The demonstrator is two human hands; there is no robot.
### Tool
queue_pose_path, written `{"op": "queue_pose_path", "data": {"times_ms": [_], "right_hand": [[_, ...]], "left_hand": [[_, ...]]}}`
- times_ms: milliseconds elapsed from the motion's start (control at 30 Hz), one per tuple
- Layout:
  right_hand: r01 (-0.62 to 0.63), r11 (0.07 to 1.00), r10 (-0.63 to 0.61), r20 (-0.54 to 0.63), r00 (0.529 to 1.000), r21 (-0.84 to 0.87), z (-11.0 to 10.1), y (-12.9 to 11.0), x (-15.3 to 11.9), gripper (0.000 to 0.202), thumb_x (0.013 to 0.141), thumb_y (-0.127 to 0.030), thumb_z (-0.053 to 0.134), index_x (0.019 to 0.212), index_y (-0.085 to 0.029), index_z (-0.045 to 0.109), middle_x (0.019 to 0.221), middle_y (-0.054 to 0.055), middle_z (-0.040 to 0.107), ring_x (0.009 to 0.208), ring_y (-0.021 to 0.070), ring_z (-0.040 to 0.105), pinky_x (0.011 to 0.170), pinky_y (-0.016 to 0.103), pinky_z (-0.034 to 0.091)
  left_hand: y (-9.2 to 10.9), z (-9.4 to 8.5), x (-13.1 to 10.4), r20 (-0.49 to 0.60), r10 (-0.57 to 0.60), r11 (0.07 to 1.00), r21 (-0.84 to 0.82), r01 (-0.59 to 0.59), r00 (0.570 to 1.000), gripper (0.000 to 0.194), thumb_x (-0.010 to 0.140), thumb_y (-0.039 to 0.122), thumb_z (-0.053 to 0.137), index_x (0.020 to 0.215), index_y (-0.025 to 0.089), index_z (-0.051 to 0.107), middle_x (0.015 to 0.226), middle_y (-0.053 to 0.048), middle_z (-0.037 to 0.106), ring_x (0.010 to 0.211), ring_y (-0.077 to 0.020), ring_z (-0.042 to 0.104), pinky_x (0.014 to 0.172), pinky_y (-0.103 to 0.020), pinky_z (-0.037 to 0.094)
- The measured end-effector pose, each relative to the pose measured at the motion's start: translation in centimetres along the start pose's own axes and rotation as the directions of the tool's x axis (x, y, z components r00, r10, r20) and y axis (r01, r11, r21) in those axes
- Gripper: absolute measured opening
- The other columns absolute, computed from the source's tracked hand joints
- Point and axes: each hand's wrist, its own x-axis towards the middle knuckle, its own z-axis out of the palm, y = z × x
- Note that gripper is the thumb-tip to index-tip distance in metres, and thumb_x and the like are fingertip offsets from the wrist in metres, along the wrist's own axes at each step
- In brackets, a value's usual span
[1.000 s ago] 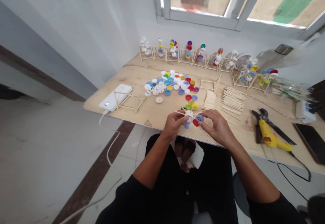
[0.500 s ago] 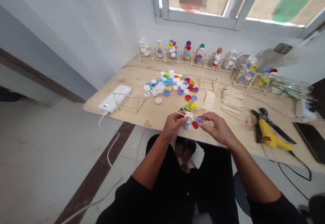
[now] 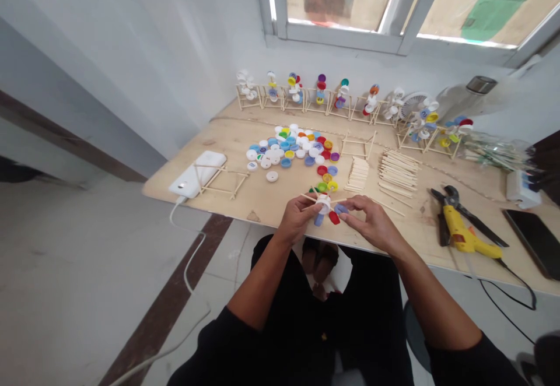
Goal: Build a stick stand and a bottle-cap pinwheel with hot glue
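Note:
At the table's front edge, my left hand (image 3: 297, 217) is closed on a small wheel (image 3: 324, 203) with a white cap at its middle and thin sticks pointing outward. A red cap (image 3: 334, 217) and a blue cap (image 3: 319, 220) sit at its lower side. My right hand (image 3: 366, 216) pinches a blue-violet cap (image 3: 341, 209) at the wheel's right side. Just behind the hands lie green and yellow caps (image 3: 332, 186), beside a larger pile of mixed bottle caps (image 3: 286, 147).
Stick frames with cap wheels (image 3: 321, 91) line the back. Cut sticks (image 3: 398, 170), a yellow glue gun (image 3: 466, 234), black-handled cutters (image 3: 476, 220) and a phone (image 3: 534, 240) lie right. A white power bank (image 3: 199, 173) and stick frame (image 3: 223, 182) are left.
The view has shifted slightly. Both hands keep their grips, with the wheel and the blue-violet cap in nearly the same place.

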Motion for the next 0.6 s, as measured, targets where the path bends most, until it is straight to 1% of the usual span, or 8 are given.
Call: {"op": "queue_pose_path", "data": {"times_ms": [133, 300, 400, 467, 600], "right_hand": [[0.002, 1.000, -0.001, -0.031, 1.000, 0.024, -0.5, -0.4, -0.2, 0.026, 0.080, -0.037, 0.060, 0.102, -0.023, 0.063, 0.097, 0.005, 0.066, 0.093, 0.0203, 0.059, 0.084, 0.038, 0.046], [-0.053, 0.995, 0.057, -0.046, 0.997, 0.082, -1.3, -0.8, -0.2, 0.032, 0.080, -0.037, 0.060, 0.108, -0.023, 0.062, 0.100, 0.006, 0.067, 0.094, 0.0199, 0.060, 0.085, 0.037, 0.045], [-0.067, 0.988, 0.070, -0.019, 0.997, 0.137, -1.1, -1.0, 0.1, 0.030, 0.079, -0.036, 0.060, 0.106, -0.023, 0.063, 0.105, 0.006, 0.067, 0.097, 0.0202, 0.060, 0.088, 0.038, 0.044], [-0.070, 0.982, 0.069, 0.014, 0.998, 0.174, -0.7, -1.2, 0.4, 0.027, 0.079, -0.036, 0.059, 0.102, -0.022, 0.064, 0.106, 0.005, 0.067, 0.099, 0.0206, 0.060, 0.090, 0.038, 0.044], [-0.081, 0.973, 0.067, 0.075, 0.995, 0.215, 0.0, -1.7, 1.0, 0.020, 0.079, -0.036, 0.058, 0.092, -0.022, 0.066, 0.098, 0.003, 0.069, 0.092, 0.0198, 0.063, 0.085, 0.034, 0.045]], "left_hand": [[0.0, 0.0, 0.0, -0.005, -0.004, 1.000, -0.011, 0.004, 1.000, 0.029, 0.055, 0.028, 0.081, 0.078, 0.015, 0.070, 0.081, -0.006, 0.071, 0.073, -0.0157, 0.064, 0.069, -0.026, 0.048], [0.1, -0.1, 0.0, 0.025, -0.027, 0.999, 0.020, 0.026, 0.999, 0.030, 0.055, 0.029, 0.081, 0.079, 0.014, 0.071, 0.088, -0.007, 0.071, 0.072, -0.0145, 0.063, 0.069, -0.026, 0.047], [0.1, -0.2, -0.1, 0.066, -0.033, 0.998, 0.064, 0.028, 0.997, 0.031, 0.056, 0.031, 0.081, 0.079, 0.013, 0.071, 0.091, -0.008, 0.071, 0.075, -0.0163, 0.064, 0.069, -0.026, 0.046], [0.1, -0.3, -0.1, 0.095, -0.041, 0.996, 0.080, 0.033, 0.995, 0.035, 0.056, 0.033, 0.081, 0.082, 0.013, 0.071, 0.088, -0.008, 0.071, 0.078, -0.0184, 0.064, 0.071, -0.027, 0.046], [0.1, -0.4, 0.0, 0.125, -0.066, 0.995, 0.089, 0.055, 0.990, 0.040, 0.056, 0.034, 0.081, 0.088, 0.013, 0.071, 0.081, -0.007, 0.071, 0.077, -0.0197, 0.064, 0.073, -0.029, 0.045]]}}
